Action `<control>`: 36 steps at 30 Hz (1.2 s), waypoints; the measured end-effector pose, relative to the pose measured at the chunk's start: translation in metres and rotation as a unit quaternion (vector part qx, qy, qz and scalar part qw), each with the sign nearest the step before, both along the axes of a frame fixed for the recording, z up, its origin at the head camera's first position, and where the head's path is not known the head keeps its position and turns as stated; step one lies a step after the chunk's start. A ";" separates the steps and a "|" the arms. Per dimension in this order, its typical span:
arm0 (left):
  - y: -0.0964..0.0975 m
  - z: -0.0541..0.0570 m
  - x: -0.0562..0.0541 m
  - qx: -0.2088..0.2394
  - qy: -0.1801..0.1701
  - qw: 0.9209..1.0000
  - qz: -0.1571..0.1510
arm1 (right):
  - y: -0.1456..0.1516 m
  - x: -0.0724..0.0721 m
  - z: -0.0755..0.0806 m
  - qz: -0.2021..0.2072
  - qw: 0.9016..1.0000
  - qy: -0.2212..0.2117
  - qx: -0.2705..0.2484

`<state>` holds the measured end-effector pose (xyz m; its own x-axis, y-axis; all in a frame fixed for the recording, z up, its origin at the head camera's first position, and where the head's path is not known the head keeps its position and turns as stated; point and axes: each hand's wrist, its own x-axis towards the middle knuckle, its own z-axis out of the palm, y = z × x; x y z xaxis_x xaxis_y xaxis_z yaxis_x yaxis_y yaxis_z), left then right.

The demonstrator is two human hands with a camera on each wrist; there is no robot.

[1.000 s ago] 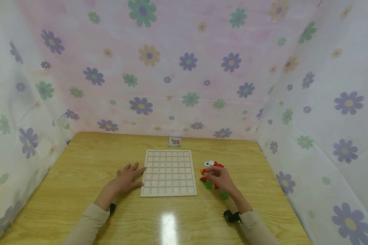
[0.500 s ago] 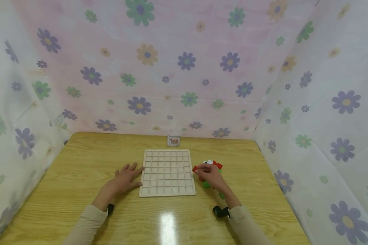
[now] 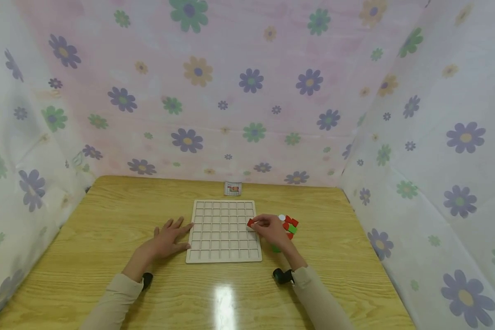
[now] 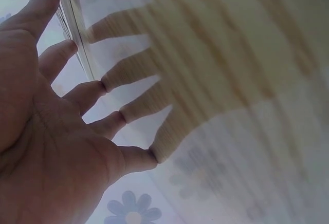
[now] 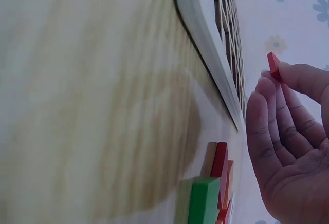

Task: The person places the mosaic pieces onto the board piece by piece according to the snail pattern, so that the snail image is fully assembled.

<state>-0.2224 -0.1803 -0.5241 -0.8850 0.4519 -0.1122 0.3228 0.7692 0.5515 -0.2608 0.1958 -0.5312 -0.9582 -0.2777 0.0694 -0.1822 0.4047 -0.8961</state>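
Just now, right-hand fingers [image 5: 261,131] pinch a red piece [image 3: 250,222] over the compartmented board [image 3: 223,260].

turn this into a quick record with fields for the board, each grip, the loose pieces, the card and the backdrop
board: pale grid, flat on the table
left grip: spread open, reaching the board's left edge
right grip: pinching a red piece over the board's right side
loose pieces: red, green and white, right of the board, partly hidden
card: small, printed, beyond the board's far edge
backdrop: flower-patterned
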 end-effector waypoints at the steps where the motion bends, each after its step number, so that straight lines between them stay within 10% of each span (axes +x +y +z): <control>1: 0.000 0.000 0.000 0.001 0.000 1.000 0.000 | -0.002 -0.002 0.000 -0.005 1.000 -0.003 0.003; 16: -0.002 -0.002 -0.002 -0.002 0.002 1.000 0.000 | -0.022 -0.032 -0.003 0.000 0.999 0.009 0.045; 36: 0.001 0.001 0.000 -0.002 0.008 1.000 -0.003 | -0.033 -0.035 0.005 -0.026 0.995 -0.022 0.099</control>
